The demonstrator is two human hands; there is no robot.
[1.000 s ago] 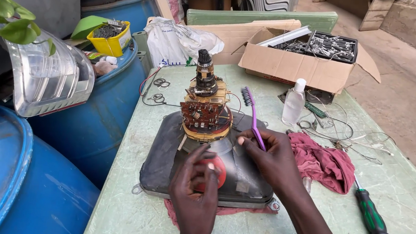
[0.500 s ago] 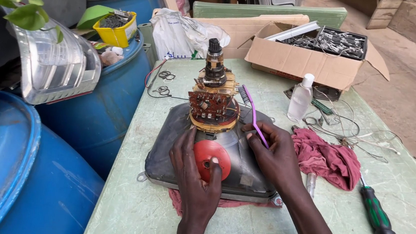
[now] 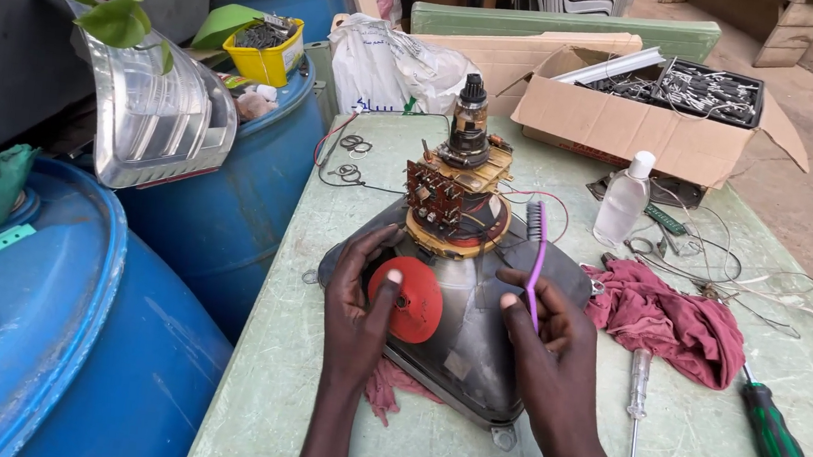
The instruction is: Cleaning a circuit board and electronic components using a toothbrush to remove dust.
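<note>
Left hand [image 3: 358, 303]: fingers curled narrow around the left edge of a red rubber suction cap [image 3: 406, 300], thumb tip pressed on its face. Cap is a flat matte disc with a dark centre, sitting on the funnel of the picture tube.

Right hand [image 3: 552, 354]: fingers closed on the thin handle of a purple toothbrush [image 3: 536, 253], held upright, dark bristle head at the top, just beside the neck assembly.

Picture tube [image 3: 474, 347]: dark grey glass funnel, smooth and dusty, lying face down near the middle of the table, a metal mounting lug at its near corner. Neck stands upright: tan ring with copper windings, a small brown circuit board [image 3: 432, 196] tilted at the left, a black and brass cylindrical end on top.

Under the tube, a reddish cloth edge shows. To the right, a crumpled maroon rag [image 3: 673, 320], soft folds, touching the tube's side. Near it, a clear-handled tester screwdriver [image 3: 637, 401] and a green and black screwdriver [image 3: 772, 437], both flat on the table. Table [image 3: 266, 383]: pale green, scuffed. Further back: clear plastic bottle [image 3: 622, 198] with white cap, loose thin wires, open cardboard box [image 3: 632, 121] of parts. Left of the table: blue plastic drums [image 3: 222, 212], smooth-walled.

Versus half a second ago: the left hand has shifted from cupping the cap from below to gripping its left edge; the toothbrush stands more upright and closer to the neck.
</note>
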